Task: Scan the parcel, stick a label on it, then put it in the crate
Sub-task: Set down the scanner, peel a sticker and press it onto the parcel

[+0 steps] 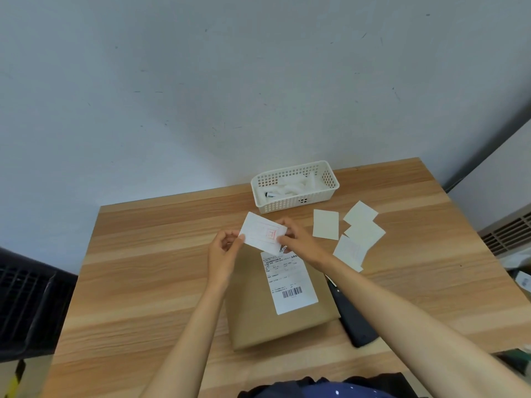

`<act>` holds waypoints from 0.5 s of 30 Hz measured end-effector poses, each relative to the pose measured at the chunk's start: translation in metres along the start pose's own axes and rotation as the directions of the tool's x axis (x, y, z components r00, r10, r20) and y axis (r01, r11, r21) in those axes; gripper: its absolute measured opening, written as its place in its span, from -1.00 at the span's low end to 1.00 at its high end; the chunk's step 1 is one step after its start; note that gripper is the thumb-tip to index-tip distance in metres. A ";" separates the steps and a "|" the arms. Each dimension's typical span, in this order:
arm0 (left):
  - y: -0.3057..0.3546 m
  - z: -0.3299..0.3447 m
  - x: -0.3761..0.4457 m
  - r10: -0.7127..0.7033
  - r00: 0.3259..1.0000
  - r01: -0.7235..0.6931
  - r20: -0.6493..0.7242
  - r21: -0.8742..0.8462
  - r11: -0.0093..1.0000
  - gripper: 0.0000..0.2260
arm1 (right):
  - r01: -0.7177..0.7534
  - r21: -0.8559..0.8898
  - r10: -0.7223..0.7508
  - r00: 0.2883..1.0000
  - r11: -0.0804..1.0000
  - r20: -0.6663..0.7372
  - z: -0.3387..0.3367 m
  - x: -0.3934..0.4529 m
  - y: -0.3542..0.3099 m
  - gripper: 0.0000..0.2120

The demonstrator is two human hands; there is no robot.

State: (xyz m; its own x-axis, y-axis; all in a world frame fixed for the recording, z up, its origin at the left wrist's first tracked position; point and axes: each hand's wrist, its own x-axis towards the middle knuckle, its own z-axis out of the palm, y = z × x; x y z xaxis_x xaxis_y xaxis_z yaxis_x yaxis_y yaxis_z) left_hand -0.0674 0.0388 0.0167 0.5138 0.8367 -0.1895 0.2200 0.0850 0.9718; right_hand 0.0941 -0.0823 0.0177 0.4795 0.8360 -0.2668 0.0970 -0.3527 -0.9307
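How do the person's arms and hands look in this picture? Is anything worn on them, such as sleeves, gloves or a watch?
Both arms are bare along all the length that shows; no sleeve is in view. The left hand and the right hand wear no gloves, and no watch, ring or bracelet can be seen. At the bottom edge there is dark blue clothing with small white dots.

Both bare forearms reach forward and converge; the left hand [225,248] is curled, thumb and fingertips pinched together at its upper right; the right hand [297,239], just beside it, pinches likewise toward the left grip, wrist angled inward, knuckles up.
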 end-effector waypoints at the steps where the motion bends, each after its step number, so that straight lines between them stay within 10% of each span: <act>1: -0.002 -0.002 -0.001 -0.018 1.000 0.018 0.001 -0.004 1.000 -0.96 | -0.025 0.013 0.025 1.000 1.000 0.008 0.001 0.002 0.002 -0.74; 15: -0.053 -0.031 -0.023 -0.197 0.974 0.218 -0.115 0.212 0.953 -0.86 | -0.172 -0.099 0.176 0.984 0.980 0.037 0.044 0.011 0.021 -0.68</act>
State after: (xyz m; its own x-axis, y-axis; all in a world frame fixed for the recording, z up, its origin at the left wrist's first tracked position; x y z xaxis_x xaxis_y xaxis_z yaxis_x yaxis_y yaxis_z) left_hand -0.1160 0.0319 -0.0260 0.3617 0.8599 -0.3601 0.4973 0.1488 0.8547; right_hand 0.0635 -0.0620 -0.0159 0.4568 0.7756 -0.4357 0.0993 -0.5311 -0.8414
